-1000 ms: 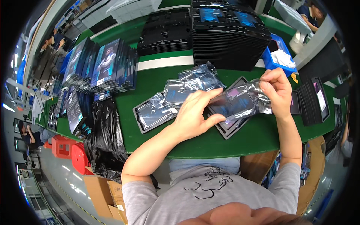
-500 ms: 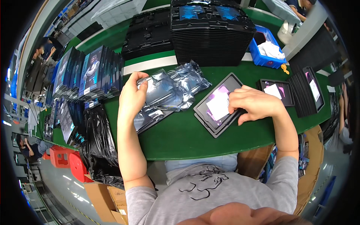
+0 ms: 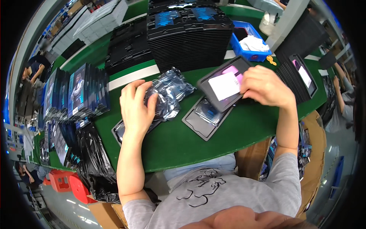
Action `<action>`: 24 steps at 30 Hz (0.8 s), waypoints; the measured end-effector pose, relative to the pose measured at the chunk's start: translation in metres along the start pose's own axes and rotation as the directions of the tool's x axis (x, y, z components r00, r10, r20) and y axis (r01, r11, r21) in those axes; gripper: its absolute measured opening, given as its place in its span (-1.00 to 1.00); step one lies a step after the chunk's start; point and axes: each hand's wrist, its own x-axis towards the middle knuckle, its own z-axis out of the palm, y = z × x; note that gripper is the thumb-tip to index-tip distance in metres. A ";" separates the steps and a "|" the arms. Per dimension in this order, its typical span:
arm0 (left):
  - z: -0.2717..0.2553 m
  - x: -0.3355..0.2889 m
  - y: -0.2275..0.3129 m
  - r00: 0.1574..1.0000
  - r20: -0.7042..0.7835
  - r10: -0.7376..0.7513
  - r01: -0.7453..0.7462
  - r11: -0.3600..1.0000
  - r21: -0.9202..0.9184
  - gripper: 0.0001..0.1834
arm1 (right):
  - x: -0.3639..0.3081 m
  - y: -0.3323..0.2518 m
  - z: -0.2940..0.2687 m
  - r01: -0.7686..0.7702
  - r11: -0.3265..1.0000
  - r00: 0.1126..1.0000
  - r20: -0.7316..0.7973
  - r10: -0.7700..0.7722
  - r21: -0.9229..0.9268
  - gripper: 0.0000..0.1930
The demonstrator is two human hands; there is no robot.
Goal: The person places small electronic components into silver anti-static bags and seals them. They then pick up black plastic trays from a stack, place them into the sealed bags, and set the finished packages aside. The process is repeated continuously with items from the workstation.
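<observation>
My right hand grips the right edge of a shallow dark tray, raised and tilted. A white sheet and a purple piece lie in it. Partly beneath is a second dark tray, resting on the green tabletop with a silver bag inside. My left hand reaches over a heap of shiny silver bags, thumb apart from its bent fingers. It touches the heap's near side. Part of another dark tray shows under that wrist.
Tall stacks of black trays stand at the back, beside a blue bin with white cloth. Printed boxes line the left, above a black plastic bag. More dark trays lean at right. People work farther off.
My right hand has lifted the upper tray off the lower one, uncovering a silver bag. My left hand no longer holds a silver bag up. The view has shifted rightward.
</observation>
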 end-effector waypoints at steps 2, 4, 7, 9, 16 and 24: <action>-0.003 0.000 -0.002 0.998 -0.052 0.021 -0.021 1.000 0.006 -0.66 | -0.023 0.010 -0.014 -0.109 0.993 0.993 -0.045 0.107 -0.034 -0.84; -0.005 -0.001 -0.002 0.996 -0.084 0.020 -0.020 1.000 0.008 -0.67 | -0.048 0.016 -0.025 -0.205 0.972 0.977 -0.076 0.197 -0.112 -0.84; -0.008 0.001 0.005 0.996 -0.091 0.025 -0.029 0.999 -0.042 -0.69 | -0.086 0.021 -0.032 -0.344 0.926 0.938 -0.103 0.332 -0.152 -0.82; -0.007 0.000 0.009 0.995 -0.100 0.030 -0.037 0.996 -0.076 -0.71 | -0.101 0.021 -0.028 -0.380 0.910 0.924 -0.120 0.364 -0.166 -0.82; -0.005 -0.004 0.017 0.988 -0.113 0.108 -0.125 0.979 -0.158 -0.74 | -0.112 0.021 -0.008 -0.407 0.891 0.913 -0.115 0.391 -0.200 -0.86; -0.002 -0.005 0.018 0.987 -0.097 0.131 -0.146 0.973 -0.177 -0.74 | -0.114 0.022 -0.002 -0.439 0.880 0.899 -0.092 0.429 -0.184 -0.86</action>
